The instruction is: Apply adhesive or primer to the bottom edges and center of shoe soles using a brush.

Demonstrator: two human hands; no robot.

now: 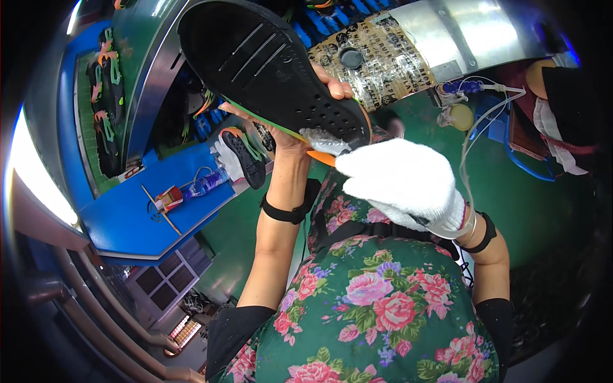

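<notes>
A black shoe sole piece [274, 73] with rows of small holes, slots and a green-orange edge is held up in front of me. My bare left hand [289, 137] grips it from beneath, fingertips showing along one edge and the thumb along the other. My right hand [405, 182], in a white knit glove, is closed on a small brush-like tool with greyish-white bristles [324, 140]. Those bristles rest against the holed end of the sole. An orange pointed piece [321, 157] shows beside the glove; whether it belongs to the tool or the shoe I cannot tell.
On the blue table [128, 230] at left lie a plastic bottle [207, 183], a red-yellow packet [169, 199] and another black sole [242, 159]. More shoe parts [105, 96] sit on a green belt. A metal machine with a taped cover [383, 60] stands ahead; a hose hangs at right.
</notes>
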